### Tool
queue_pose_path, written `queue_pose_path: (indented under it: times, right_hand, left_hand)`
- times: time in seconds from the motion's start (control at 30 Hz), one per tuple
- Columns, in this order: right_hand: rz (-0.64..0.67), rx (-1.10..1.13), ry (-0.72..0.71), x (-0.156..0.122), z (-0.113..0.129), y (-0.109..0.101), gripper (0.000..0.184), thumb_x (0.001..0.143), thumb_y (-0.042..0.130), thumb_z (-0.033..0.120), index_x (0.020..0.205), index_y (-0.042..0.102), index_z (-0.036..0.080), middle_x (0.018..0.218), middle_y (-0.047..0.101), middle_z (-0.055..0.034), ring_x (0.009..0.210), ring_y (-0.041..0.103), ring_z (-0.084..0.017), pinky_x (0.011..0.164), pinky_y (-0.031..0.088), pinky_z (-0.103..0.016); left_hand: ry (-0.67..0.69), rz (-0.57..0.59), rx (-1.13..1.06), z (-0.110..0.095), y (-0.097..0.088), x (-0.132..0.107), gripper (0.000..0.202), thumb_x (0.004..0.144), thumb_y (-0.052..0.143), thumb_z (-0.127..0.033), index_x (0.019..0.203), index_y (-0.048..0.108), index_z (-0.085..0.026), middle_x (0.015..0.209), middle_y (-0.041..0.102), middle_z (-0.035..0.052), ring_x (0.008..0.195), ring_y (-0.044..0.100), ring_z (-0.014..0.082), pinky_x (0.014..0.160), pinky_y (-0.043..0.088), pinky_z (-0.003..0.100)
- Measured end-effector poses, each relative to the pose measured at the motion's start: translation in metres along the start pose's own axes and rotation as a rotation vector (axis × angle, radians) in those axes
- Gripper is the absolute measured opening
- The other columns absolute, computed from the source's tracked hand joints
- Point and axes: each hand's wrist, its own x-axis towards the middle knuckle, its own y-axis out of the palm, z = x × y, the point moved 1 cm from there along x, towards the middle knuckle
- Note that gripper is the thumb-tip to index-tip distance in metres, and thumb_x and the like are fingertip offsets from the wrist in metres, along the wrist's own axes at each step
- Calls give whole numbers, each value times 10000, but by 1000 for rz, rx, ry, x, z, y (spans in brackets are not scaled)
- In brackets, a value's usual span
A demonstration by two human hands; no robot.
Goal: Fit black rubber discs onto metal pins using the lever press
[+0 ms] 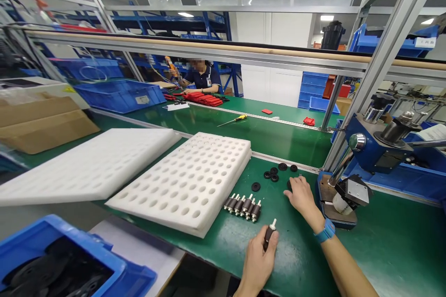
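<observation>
My left hand (258, 256) is closed around a small black cylindrical part with a white tip (270, 233), held upright near the table's front edge. My right hand (300, 194) rests on the green table, fingers bent over a black disc next to several loose black rubber discs (273, 174). A row of several finished black cylinder parts (243, 205) lies between my hands and the white foam tray (184, 181), whose round holes stand empty.
A blue hand press (362, 158) stands right of my right hand. A second foam tray (87, 162), cardboard (42, 123) and blue bins (120, 95) lie to the left. A blue bin of black parts (55, 264) sits front left. A co-worker (202, 76) sits across the table.
</observation>
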Motion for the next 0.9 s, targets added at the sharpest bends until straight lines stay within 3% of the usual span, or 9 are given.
queue_pose_path:
  times: [0.1, 0.2, 0.4, 0.53, 0.63, 0.7, 0.8, 0.9]
  right_hand:
    - [-154, -13, -30, 7, -9, 1, 346, 983, 389, 146, 1177, 676, 142, 1062, 744, -165, 1246, 576, -301, 1093, 366, -492]
    - [-255, 16, -67, -1, -11, 0, 328, 982, 412, 171, 1080, 724, 160, 1072, 749, -159, 1297, 544, -304, 1143, 337, -478]
    - [-301, 223, -91, -62, 1, -8, 388, 1031, 442, 403, 1111, 754, 187, 1014, 782, -78, 895, 731, -230, 815, 570, -316]
    - [-307, 366, -85, -107, 3, -5, 441, 1047, 428, 443, 1213, 729, 166, 1070, 781, -96, 892, 750, -207, 779, 603, -281]
    - [-378, 426, -117, -132, -4, -3, 364, 1040, 484, 384, 1243, 724, 202, 1143, 768, -100, 982, 753, -219, 861, 610, -312]
    - [-470, 356, -228, -145, -12, -3, 330, 1027, 512, 288, 1298, 695, 246, 1215, 744, -89, 1093, 726, -228, 954, 590, -349]
    - [-552, 172, -419, -165, -23, -5, 467, 1007, 488, 155, 1443, 563, 304, 1316, 694, -68, 1230, 658, -225, 1042, 555, -394]
    - [-544, 141, -407, -182, -31, -6, 493, 1007, 489, 149, 1469, 527, 320, 1327, 688, -60, 1242, 650, -214, 1036, 562, -379]
  left_hand:
    - [-54, 43, -160, -9, 1, 3, 456, 969, 399, -622, 782, 487, -216, 599, 368, -66, 537, 407, 137, 537, 287, 245]
    - [-52, 34, -203, -20, 1, 5, 456, 951, 429, -632, 771, 470, -215, 633, 345, -67, 573, 383, 134, 559, 293, 245]
    - [19, 89, -146, -36, 9, 8, 439, 975, 404, -597, 772, 468, -214, 616, 366, -67, 572, 389, 136, 568, 276, 259]
    - [75, 154, -103, -45, 24, 6, 433, 997, 371, -568, 852, 544, -199, 671, 526, -21, 631, 502, 169, 615, 354, 274]
    - [95, 191, -68, -48, 36, 2, 435, 1002, 367, -551, 949, 609, -193, 782, 656, 39, 732, 603, 212, 694, 442, 303]
    - [99, 214, -47, -47, 43, -1, 437, 993, 387, -552, 966, 641, -197, 819, 701, 65, 766, 642, 233, 726, 488, 321]
    - [123, 263, -48, -38, 55, -4, 438, 969, 442, -564, 1001, 683, -200, 883, 752, 97, 811, 691, 255, 750, 544, 339]
    - [146, 304, -64, -24, 70, -7, 478, 947, 465, -594, 1076, 696, -196, 988, 784, 123, 903, 728, 282, 789, 580, 358]
